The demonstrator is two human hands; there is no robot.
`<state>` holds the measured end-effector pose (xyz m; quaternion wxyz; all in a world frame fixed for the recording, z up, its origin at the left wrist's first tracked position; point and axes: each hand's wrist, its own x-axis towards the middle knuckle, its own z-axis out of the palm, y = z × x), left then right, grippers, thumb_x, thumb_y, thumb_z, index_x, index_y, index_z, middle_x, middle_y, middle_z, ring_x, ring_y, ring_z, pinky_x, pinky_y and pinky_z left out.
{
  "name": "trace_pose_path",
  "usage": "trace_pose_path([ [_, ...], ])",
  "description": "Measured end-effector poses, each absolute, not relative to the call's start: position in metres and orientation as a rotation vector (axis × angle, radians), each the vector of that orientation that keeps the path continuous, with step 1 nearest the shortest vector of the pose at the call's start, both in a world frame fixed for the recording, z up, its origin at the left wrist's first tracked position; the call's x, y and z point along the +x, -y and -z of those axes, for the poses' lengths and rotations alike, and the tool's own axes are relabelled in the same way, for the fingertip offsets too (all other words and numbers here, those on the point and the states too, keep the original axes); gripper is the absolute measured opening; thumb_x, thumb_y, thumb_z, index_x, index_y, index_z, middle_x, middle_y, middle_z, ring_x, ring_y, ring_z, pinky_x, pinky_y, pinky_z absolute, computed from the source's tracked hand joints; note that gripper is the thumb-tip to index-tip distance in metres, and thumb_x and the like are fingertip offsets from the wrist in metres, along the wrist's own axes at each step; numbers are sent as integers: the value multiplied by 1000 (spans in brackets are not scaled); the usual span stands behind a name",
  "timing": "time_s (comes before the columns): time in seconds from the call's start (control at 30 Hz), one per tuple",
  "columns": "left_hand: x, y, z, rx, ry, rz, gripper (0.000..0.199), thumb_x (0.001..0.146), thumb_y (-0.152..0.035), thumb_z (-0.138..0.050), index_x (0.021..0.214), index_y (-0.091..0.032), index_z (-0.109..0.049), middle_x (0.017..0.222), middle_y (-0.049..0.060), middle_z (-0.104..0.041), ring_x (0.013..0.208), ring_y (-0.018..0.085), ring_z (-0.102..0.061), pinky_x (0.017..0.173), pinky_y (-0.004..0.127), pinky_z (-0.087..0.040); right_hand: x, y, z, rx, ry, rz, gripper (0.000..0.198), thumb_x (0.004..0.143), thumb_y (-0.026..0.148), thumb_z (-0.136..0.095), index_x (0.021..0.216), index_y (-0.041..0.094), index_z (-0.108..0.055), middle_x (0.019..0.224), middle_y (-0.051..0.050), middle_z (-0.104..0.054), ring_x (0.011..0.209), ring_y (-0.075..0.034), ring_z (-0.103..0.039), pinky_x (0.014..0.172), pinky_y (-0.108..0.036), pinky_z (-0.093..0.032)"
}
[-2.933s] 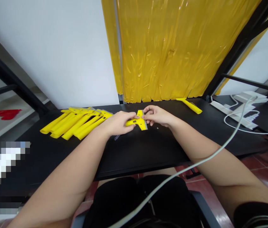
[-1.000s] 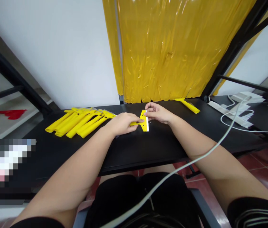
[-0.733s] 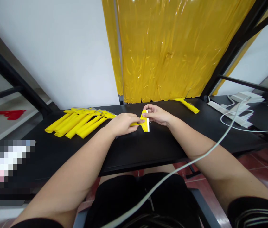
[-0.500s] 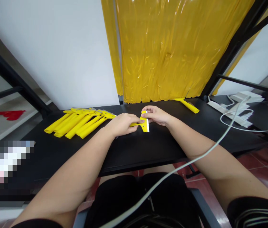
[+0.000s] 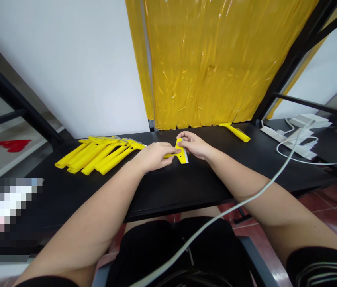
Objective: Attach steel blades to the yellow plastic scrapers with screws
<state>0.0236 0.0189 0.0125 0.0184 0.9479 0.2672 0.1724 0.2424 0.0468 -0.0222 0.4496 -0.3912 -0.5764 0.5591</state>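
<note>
A yellow scraper (image 5: 183,155) with a pale strip along its wide head is held just above the black table (image 5: 180,191). My left hand (image 5: 156,155) is closed round its handle, thumb and fingers near the neck, hiding most of the handle. At the far end of the head, my right hand (image 5: 194,145) pinches it between thumb and fingers. Several more yellow scrapers (image 5: 102,153) lie in an overlapping row left of my left hand, their handles toward me. Another yellow scraper (image 5: 237,132) lies alone at the back right.
White power strips (image 5: 290,139) with cables lie on the right of the table. A white cable (image 5: 216,217) hangs across the view in front of my right arm. Yellow plastic curtain (image 5: 210,71) and a white panel (image 5: 96,67) stand behind; black frame posts flank both sides.
The scraper's head has tilted slightly between my hands, its lower end now a little higher. My right hand has shifted slightly up and left; both hands keep their hold.
</note>
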Motion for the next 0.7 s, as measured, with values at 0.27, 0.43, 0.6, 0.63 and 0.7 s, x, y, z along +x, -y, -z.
trace_pose_path([
  [0.27, 20, -21, -13, 2862, -885, -668, 33, 96, -28, -59, 125, -24, -74, 146, 10, -56, 113, 23, -70, 103, 40, -56, 295, -65, 2, -1207, 1664, -608, 21, 89, 40, -67, 94, 20, -67, 87, -5, -70, 75, -17, -63, 73, -32, -53],
  [0.43, 19, -25, -10, 2861, -865, -648, 33, 96, -26, -57, 124, -21, -74, 149, 10, -60, 130, 26, -64, 112, 43, -53, 358, -71, -8, -1736, 1990, -635, 8, 74, 21, -77, 81, 18, -76, 77, -5, -74, 68, -17, -65, 69, -31, -52],
  [0.6, 14, -31, -8, 2863, -903, -647, 33, 95, -26, -59, 123, -21, -74, 146, 10, -64, 131, 25, -64, 114, 43, -52, 353, -69, -3, -1623, 2229, -707, 18, 69, 27, -83, 86, 22, -82, 80, -2, -76, 69, -16, -67, 65, -28, -49],
  [0.63, 13, -32, -8, 2863, -907, -643, 33, 95, -26, -59, 123, -21, -75, 146, 10, -64, 131, 25, -64, 114, 43, -52, 349, -69, -3, -1597, 2260, -669, 19, 69, 26, -84, 87, 22, -82, 81, -2, -77, 72, -17, -68, 67, -28, -49],
  [0.7, 11, -33, -9, 2861, -919, -641, 33, 95, -27, -58, 122, -20, -75, 145, 10, -64, 131, 26, -64, 114, 43, -52, 344, -67, -3, -1615, 2272, -635, 19, 67, 22, -84, 87, 23, -82, 83, -1, -78, 74, -18, -69, 69, -29, -50],
])
